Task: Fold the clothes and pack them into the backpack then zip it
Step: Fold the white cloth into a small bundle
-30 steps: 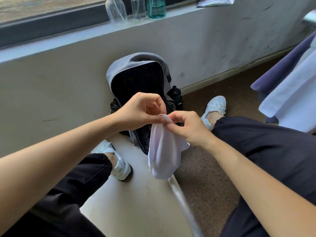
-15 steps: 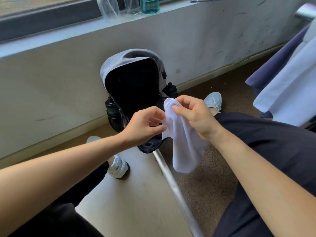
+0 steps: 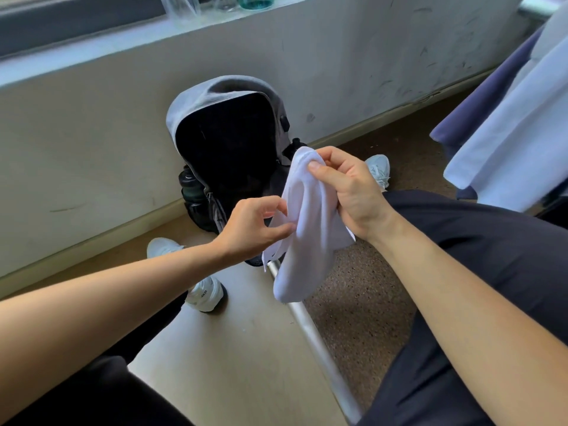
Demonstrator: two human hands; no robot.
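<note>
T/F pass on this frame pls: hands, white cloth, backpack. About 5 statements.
1. The left hand and right hand both hold the white cloth. True.
2. A dark bottle sits in a side pocket of the backpack. True.
3. The backpack is zipped shut. False: its main compartment gapes open, dark inside showing.
4. The white cloth is already packed. False: it hangs from the hands, in front of the backpack.
5. The person is barefoot. False: a white shoe is on the foot.
</note>
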